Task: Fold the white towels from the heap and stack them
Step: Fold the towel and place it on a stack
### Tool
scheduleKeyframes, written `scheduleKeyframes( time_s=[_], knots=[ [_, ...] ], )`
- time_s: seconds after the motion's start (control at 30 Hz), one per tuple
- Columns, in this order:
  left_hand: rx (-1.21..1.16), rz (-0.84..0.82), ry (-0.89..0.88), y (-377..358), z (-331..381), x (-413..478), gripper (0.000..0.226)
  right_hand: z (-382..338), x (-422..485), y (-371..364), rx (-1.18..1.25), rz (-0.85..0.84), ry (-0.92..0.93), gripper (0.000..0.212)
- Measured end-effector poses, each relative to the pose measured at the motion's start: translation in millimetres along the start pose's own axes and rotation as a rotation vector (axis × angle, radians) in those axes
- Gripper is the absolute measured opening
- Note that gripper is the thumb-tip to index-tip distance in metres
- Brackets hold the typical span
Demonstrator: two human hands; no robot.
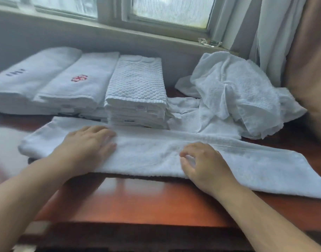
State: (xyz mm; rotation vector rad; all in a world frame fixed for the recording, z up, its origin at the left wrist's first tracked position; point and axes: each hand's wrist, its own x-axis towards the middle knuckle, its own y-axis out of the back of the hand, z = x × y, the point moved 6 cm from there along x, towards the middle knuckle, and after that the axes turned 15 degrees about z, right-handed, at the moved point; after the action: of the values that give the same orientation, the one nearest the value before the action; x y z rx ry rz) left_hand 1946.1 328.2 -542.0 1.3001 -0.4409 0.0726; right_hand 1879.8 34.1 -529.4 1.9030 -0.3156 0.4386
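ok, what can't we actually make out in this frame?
Head view only.
long towel: right end cut off by the frame edge.
heap: towel count hidden by overlapping folds.
quilted stack: tags too small to read.
leftmost stack: blue lettering blurred.
right hand: curled fingers hide whether it pinches cloth.

A glossy reddish-brown wooden counter (147, 202) runs beneath a window (170, 10) with frosted panes that let in soft daylight. Below the pale sill (119, 31) is a grey wall (37, 37). A white curtain (276, 33) and a brown drape (308, 60) hang at right. A crumpled clear wrapper (209, 42) lies on the sill.
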Motion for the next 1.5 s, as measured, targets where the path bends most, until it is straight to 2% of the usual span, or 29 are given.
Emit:
scheduleKeyframes(
  time_s=[0.07, 0.13, 0.23, 0.37, 0.5, 0.6, 0.73, 0.83, 1.0, 1.1, 1.27, 1.33, 1.4, 1.43, 1.5],
  knots=[
    [-0.034, -0.016, 0.026, 7, -14, -2, 0.046, -15, 12, -4, -0.049, -0.047, 0.04, 0.019],
    [-0.048, -0.021, 0.035, 11, -22, 2, 0.044, -39, 23, -10, 0.017, -0.062, 0.112, 0.023],
    [-0.038, -0.11, 0.076, 14, -28, 9, 0.052, -66, 26, -24, 0.127, -0.099, 0.173, 0.035],
    [-0.02, -0.126, -0.041, 17, -22, 21, 0.034, -69, 14, -41, 0.134, -0.158, 0.216, 0.042],
    [-0.153, -0.025, -0.005, 29, -22, 32, 0.034, -67, 22, -39, 0.106, -0.099, 0.219, 0.039],
    [-0.066, 0.114, -0.028, 36, -23, 36, 0.034, -83, 32, -31, 0.152, -0.008, 0.269, 0.031],
    [0.095, 0.169, 0.067, 28, -43, 27, 0.045, -106, 36, -52, 0.188, -0.151, 0.324, 0.029],
    [0.089, 0.278, 0.199, 30, -68, 10, 0.035, -121, 51, -63, 0.195, -0.175, 0.357, 0.031],
    [-0.124, 0.363, 0.308, 43, -93, -22, 0.029, -149, 50, -86, 0.298, -0.182, 0.433, 0.028],
    [-0.142, 0.284, 0.396, 48, -110, -37, 0.039, -147, 47, -97, 0.309, -0.184, 0.408, 0.038],
    [-0.03, 0.129, 0.683, 53, -144, -51, 0.085, -144, 49, -102, 0.337, -0.17, 0.402, 0.043],
    [-0.018, 0.066, 0.711, 52, -144, -48, 0.074, -144, 48, -102, 0.337, -0.161, 0.396, 0.043],
    [0.019, 0.017, 0.683, 54, -142, -42, 0.04, -144, 48, -102, 0.332, -0.164, 0.393, 0.043],
    [0.039, -0.002, 0.662, 55, -140, -39, 0.03, -145, 48, -101, 0.332, -0.168, 0.391, 0.043],
    [0.068, -0.045, 0.635, 57, -137, -37, 0.033, -144, 47, -99, 0.332, -0.173, 0.388, 0.042]
  ],
)
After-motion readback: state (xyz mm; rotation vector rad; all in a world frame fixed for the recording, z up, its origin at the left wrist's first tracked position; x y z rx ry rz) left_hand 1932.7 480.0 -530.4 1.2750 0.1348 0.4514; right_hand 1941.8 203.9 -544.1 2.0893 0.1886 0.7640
